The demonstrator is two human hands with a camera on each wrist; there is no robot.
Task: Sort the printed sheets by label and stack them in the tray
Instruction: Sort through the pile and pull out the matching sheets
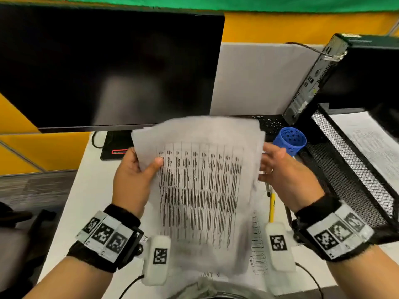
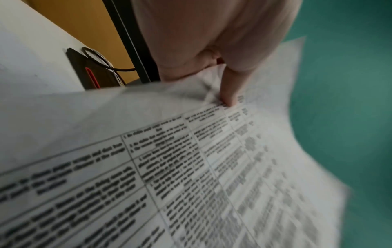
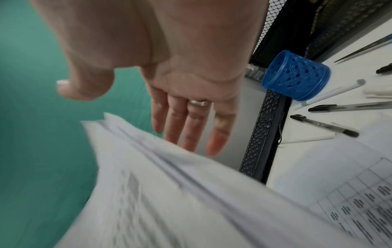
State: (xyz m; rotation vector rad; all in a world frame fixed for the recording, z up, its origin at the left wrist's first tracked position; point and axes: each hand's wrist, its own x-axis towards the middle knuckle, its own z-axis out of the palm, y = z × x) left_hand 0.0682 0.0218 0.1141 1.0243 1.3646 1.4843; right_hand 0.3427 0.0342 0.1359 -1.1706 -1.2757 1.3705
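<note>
A bundle of printed sheets (image 1: 200,182) with table text hangs in the air above the desk. My left hand (image 1: 138,171) grips its left edge, thumb on top (image 2: 230,94). My right hand (image 1: 278,167) is at the bundle's right edge with its fingers (image 3: 191,127) straight and spread, just off the paper (image 3: 169,193). The black mesh tray (image 1: 349,169) stands at the right and holds a printed sheet (image 1: 371,139). Another printed sheet (image 1: 258,244) lies flat on the desk under the bundle.
A dark monitor (image 1: 103,65) fills the back left, its stand (image 1: 116,145) behind my left hand. A blue perforated cup (image 1: 290,140) lies beside a keyboard (image 1: 269,124). Pens (image 3: 324,124) and a yellow pencil (image 1: 271,203) lie on the desk. A computer case (image 1: 345,72) stands at the back right.
</note>
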